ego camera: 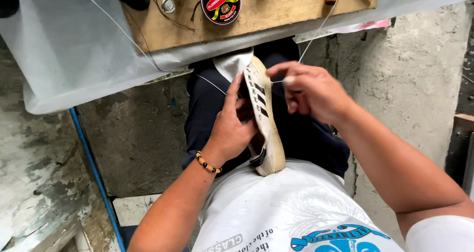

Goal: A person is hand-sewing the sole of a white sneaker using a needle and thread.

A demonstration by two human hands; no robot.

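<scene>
shoe (264,114): white, black stripes; thread (207,81): white | bracelet (207,164): black-orange beads

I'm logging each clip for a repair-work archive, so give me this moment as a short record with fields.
setting: person seated at a wooden board on a plastic sheet, concrete floor
held thing: white shoe with dark stripes, on its side across the lap
left hand: grips the shoe's upper, beaded bracelet on the wrist
right hand: pinches a thin thread at the sole edge
nearby: round polish tin on the board
</scene>
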